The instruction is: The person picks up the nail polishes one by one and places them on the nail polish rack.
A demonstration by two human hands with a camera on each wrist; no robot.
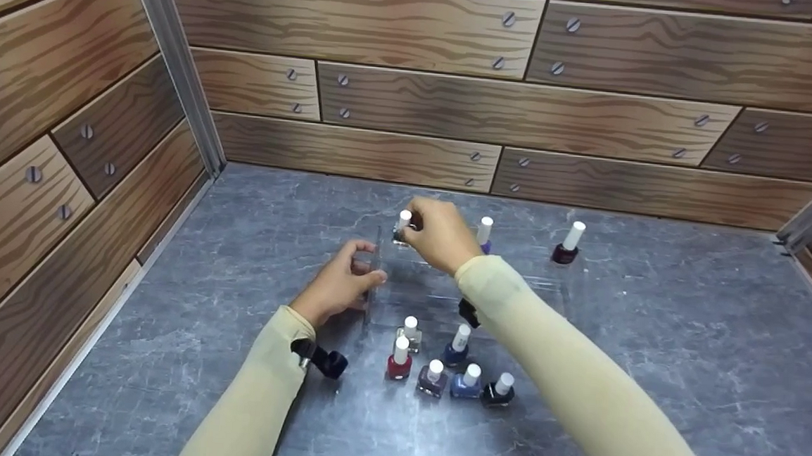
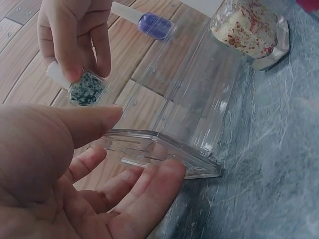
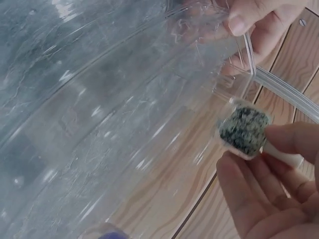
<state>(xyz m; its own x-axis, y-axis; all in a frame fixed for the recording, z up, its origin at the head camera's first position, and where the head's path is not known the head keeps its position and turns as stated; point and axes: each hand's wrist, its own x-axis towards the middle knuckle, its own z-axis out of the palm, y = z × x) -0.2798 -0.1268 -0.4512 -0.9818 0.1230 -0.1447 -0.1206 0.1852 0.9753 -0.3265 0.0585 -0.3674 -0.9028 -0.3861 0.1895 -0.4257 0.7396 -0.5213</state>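
My right hand [image 1: 441, 234] pinches a nail polish bottle [image 3: 244, 130] with green-black and white speckles and a white cap. It holds the bottle at the left end of a clear plastic display rack [image 2: 159, 137]. At that same end, my left hand [image 1: 339, 284] grips the rack's side panel, thumb on one face and fingers on the other. Beyond my right wrist, a purple nail polish bottle [image 1: 485, 245] is partly hidden. A dark red nail polish bottle [image 1: 565, 253] stands at the rack's right end, slightly tilted.
In front of the rack stand several white-capped bottles, among them a red bottle [image 1: 399, 367], a dark blue bottle [image 1: 456, 354], a lighter blue bottle [image 1: 466, 385] and a black bottle [image 1: 498, 396]. One bottle with red-and-cream flecks [image 2: 246, 30] sits close by. Wood-patterned walls [image 1: 362, 28] enclose the grey tabletop [image 1: 236, 232].
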